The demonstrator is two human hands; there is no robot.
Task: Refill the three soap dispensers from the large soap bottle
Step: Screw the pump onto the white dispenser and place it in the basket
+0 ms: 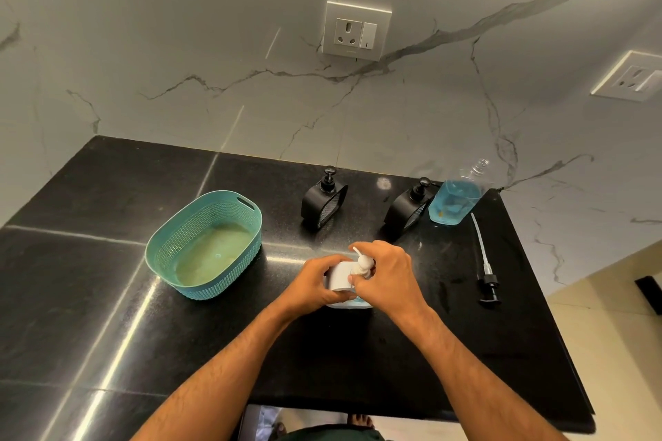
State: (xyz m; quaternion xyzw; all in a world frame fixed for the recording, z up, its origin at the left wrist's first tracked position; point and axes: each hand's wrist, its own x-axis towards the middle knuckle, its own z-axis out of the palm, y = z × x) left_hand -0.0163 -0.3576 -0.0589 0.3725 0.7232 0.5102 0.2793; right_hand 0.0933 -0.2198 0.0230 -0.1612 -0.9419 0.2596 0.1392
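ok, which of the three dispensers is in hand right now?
The white dispenser at the counter's front: left hand grips its body, right hand holds its pump top. The two black dispensers stand untouched by the wall.

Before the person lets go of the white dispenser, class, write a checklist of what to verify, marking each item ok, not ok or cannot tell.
1. Left hand steadies the white dispenser: ok.
2. Right hand grips the white pump head: ok.
3. Pump screwed fully tight: cannot tell.
4. Large soap bottle upright on the counter, soap left inside: ok.
5. Bottle's own pump refitted: not ok, it lies on the counter.
6. Two black dispensers filled: cannot tell.
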